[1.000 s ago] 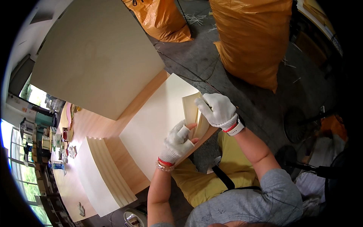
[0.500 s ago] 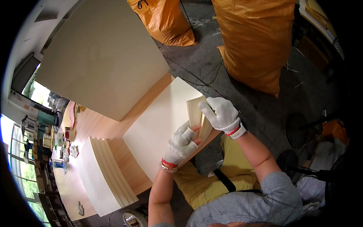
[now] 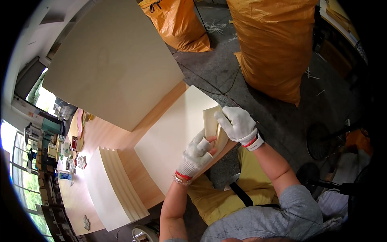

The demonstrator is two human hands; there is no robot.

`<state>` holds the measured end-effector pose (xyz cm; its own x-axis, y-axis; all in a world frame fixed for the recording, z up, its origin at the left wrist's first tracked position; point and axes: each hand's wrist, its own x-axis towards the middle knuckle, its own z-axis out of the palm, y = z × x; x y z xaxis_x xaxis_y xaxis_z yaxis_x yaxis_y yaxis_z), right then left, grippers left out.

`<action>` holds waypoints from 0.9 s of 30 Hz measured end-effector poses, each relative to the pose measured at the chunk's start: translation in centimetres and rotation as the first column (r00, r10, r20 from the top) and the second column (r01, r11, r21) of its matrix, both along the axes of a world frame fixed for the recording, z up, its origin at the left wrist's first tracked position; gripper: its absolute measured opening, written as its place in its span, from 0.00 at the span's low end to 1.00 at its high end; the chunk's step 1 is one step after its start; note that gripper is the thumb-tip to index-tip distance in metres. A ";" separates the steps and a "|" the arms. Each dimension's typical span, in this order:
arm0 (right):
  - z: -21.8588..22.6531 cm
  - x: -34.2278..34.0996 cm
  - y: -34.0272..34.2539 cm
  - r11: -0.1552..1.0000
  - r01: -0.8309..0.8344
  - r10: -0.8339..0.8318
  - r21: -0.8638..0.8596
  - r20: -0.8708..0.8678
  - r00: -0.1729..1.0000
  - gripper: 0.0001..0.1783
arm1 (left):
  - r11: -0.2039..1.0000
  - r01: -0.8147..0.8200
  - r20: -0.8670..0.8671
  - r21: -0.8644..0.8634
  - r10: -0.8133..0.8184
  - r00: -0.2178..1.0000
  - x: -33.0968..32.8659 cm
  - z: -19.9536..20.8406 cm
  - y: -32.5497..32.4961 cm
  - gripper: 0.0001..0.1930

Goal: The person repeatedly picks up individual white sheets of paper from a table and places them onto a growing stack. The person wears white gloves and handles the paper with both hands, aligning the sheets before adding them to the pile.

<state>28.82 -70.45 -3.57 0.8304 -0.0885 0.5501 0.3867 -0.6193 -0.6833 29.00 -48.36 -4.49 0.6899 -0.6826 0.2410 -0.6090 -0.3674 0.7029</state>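
A stack of large cream paper sheets lies on the wooden table in front of me. Along its right edge, a narrow flap of several sheets is bent up and over. My right hand, in a white knit glove, grips the flap's far end, thumb and fingers closed on it. My left hand wears a similar glove with some fingertips bare. Its fingers curl round the near part of the flap, with the bare tips at the paper's edge. How many sheets they pinch is hidden.
A tall block of paper stands at the far left of the table. Nearer, a stepped paper stack lies to the left. Orange sacks stand on the floor beyond. A fan-like round object is at right.
Both hands stay at the bent paper edge with almost the same grip. The whole view has shifted slightly, so everything sits a little lower and further right.
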 end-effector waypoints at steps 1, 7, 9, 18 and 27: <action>0.0 0.0 0.0 1.000 -0.003 0.003 0.010 -0.002 1.000 0.22 | 1.000 -0.002 -0.013 -0.014 0.002 1.000 0.0 0.0 -0.1 0.24; -0.1 0.0 0.0 0.999 -0.029 0.028 0.044 0.020 0.999 0.22 | 0.994 -0.028 0.055 -0.110 0.034 0.998 -0.2 -0.1 -0.6 0.22; 0.2 -0.2 0.0 0.998 -0.035 0.033 0.052 0.028 0.999 0.23 | 0.997 -0.070 0.105 -0.036 0.074 0.992 -0.5 0.4 -0.6 0.21; 0.0 0.0 0.2 1.000 -0.001 0.000 0.031 0.031 1.000 0.22 | 1.000 -0.018 0.002 -0.018 0.018 1.000 -0.1 -0.3 -0.5 0.18; 0.2 -0.1 0.0 0.999 -0.040 0.038 0.036 0.055 0.998 0.22 | 0.999 -0.030 0.067 -0.034 0.032 0.997 0.0 -0.3 -0.5 0.25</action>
